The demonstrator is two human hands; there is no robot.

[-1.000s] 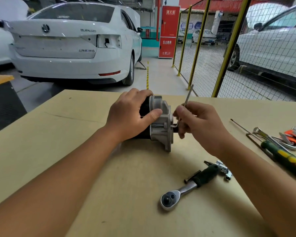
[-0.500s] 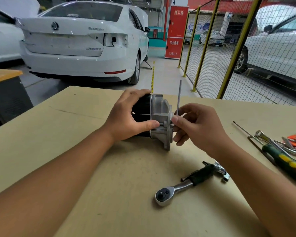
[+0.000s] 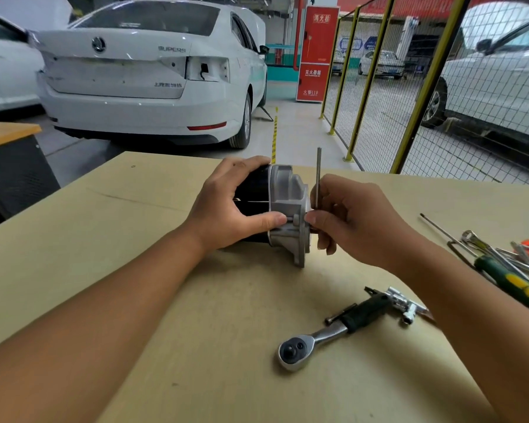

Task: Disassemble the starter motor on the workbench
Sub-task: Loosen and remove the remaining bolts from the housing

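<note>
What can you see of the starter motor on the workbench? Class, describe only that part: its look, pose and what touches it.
The starter motor lies on its side on the cardboard-covered workbench. It has a black cylindrical body and a cast silver-grey metal end housing with a flange facing right. The left hand grips the body, thumb on the housing. The right hand holds a thin L-shaped hex key at the flange face, its long arm pointing up.

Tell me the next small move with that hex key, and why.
Probably swing the hex key another part-turn. Its long arm stands upright, the right hand pinches it against the silver end housing, and the left hand braces the starter motor on the workbench, so the screw looks not yet out.
</note>
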